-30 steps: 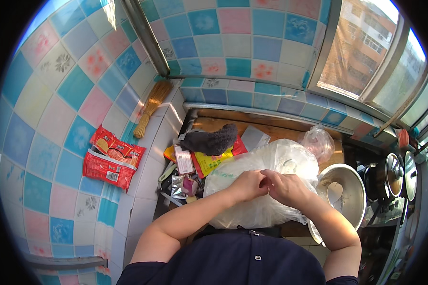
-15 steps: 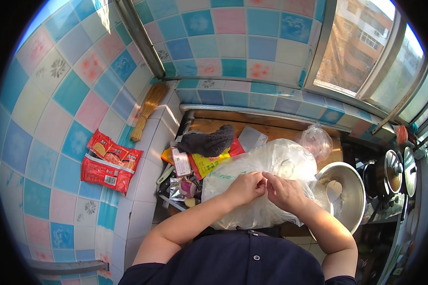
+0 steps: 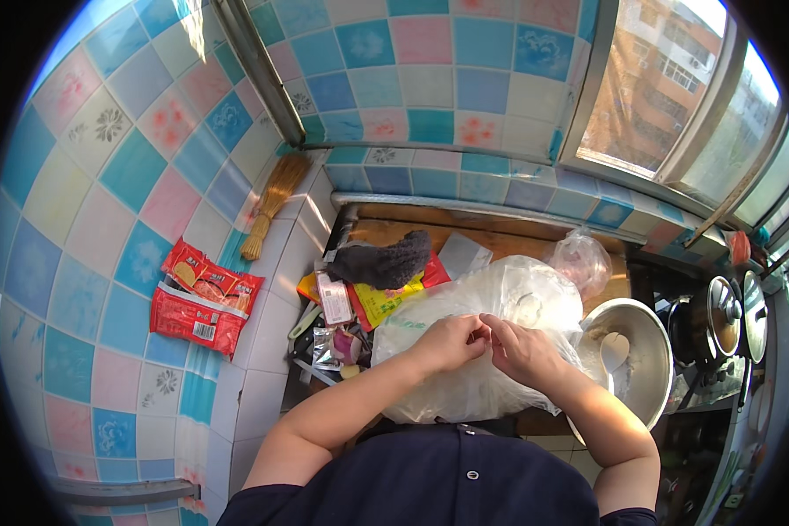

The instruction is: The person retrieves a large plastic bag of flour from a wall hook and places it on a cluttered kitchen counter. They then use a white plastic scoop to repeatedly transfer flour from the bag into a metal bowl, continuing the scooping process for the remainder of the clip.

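A large clear plastic bag [image 3: 465,394] is spread over the middle of the wooden counter, with something pale and round showing through at its far right. Over it, my left hand [image 3: 451,344] and my right hand [image 3: 522,352] meet at the fingertips. Both have their fingers bent into a pinch. Whatever lies between them, if anything, is hidden or too small to make out. Just right of my right hand stands a wide metal bowl [image 3: 663,368] with a white plastic scoop [image 3: 615,351] leaning in it.
At the left of the counter, a dark cloth [image 3: 381,261] covers part of a yellow-red packet [image 3: 386,302], near an onion [image 3: 346,348]. Red packets [image 3: 203,302] and a straw brush [image 3: 272,206] lie along the tiled ledge. Lidded pots [image 3: 714,320] stand far right.
My fingertips have shifted very slightly while staying close together over the bag. Everything else looks the same.
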Motion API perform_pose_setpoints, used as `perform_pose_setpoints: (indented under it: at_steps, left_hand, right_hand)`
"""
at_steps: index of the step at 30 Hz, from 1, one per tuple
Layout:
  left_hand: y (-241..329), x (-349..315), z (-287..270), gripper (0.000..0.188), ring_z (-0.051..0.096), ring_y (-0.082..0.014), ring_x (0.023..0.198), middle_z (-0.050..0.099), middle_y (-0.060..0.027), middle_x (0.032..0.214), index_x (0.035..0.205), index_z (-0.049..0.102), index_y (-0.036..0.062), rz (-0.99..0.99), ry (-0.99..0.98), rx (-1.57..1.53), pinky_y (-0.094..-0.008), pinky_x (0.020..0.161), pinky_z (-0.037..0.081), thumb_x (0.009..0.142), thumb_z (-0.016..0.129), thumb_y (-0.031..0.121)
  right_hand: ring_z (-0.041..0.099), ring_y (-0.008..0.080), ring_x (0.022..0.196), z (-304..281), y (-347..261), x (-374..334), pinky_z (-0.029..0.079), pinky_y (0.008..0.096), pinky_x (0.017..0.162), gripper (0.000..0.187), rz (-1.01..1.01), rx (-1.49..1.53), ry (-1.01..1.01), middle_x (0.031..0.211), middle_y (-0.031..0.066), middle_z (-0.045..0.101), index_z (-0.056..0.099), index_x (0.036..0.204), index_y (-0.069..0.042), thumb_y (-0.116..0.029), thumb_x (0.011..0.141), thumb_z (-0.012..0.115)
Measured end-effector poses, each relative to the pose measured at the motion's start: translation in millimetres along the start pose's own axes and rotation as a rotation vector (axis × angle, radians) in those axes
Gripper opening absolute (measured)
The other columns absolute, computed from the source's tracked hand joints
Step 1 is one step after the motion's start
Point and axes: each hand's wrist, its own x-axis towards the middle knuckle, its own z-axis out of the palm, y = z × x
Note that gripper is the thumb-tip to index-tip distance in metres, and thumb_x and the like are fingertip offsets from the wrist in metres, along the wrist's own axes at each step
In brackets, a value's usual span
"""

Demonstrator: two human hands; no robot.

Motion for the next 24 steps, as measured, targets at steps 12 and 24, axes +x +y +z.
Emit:
perform_pose_setpoints:
  at_steps: [12, 24]
  left_hand:
    - [-3.7, 0.6, -3.2, 0.015, 0.061, -0.0171, 0.074, 0.064, -0.0069, 0.081, 0.093, 0.059, 0.0029, -0.017, -0.097, -0.188, -0.03, 0.069, 0.048, 0.082, 0.063, 0.012]
    - [-8.0, -1.5, 1.0, 0.015, 0.06, -0.0162, 0.074, 0.064, -0.007, 0.08, 0.09, 0.055, 0.0035, -0.026, -0.079, -0.296, -0.0303, 0.071, 0.048, 0.08, 0.063, 0.012]
  right_hand:
    - [0.063, 0.0157, 0.069, -8.4, 6.2, -7.6, 0.052, 0.0276, 0.062, 0.044, 0.302, 0.594, -0.003, 0.088, 0.0068, 0.062, 0.049, 0.122, -0.004, 0.003, 0.079, 0.058]
    - [0.064, 0.0201, 0.078, -11.2, 9.5, -0.9, 0.055, 0.0304, 0.067, 0.046, 0.216, 0.597, -0.075, 0.092, 0.0075, 0.063, 0.051, 0.123, -0.007, 0.0, 0.079, 0.062]
